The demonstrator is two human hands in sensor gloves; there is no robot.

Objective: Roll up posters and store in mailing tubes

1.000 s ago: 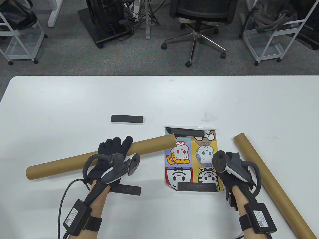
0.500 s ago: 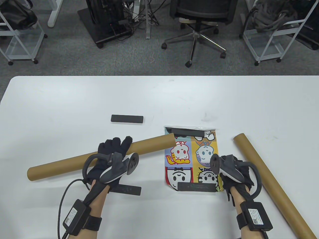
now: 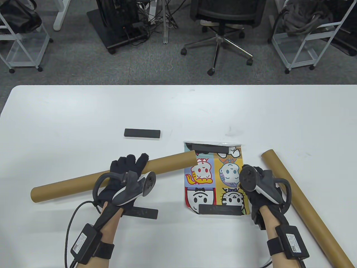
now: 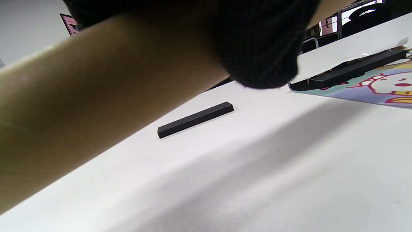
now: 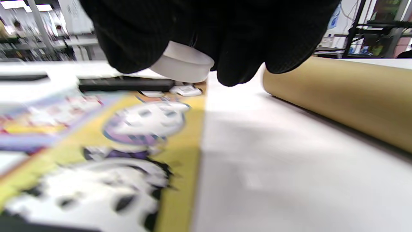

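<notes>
On the table [image 3: 55, 117], the left hand [image 3: 122, 178] grips a cardboard tube [image 3: 83, 178]. The right hand [image 3: 262, 189] pinches a white cap [image 5: 182, 62] beside the poster [image 3: 213, 178], which lies flat under black bars [image 3: 219, 209]. A second tube [image 3: 304, 203] lies to the right.

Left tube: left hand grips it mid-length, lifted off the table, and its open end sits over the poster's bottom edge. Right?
Not quite. In the table view the left hand grips the left tube mid-length, but its open end sits over the top-left corner of the poster, not the bottom edge.
</notes>
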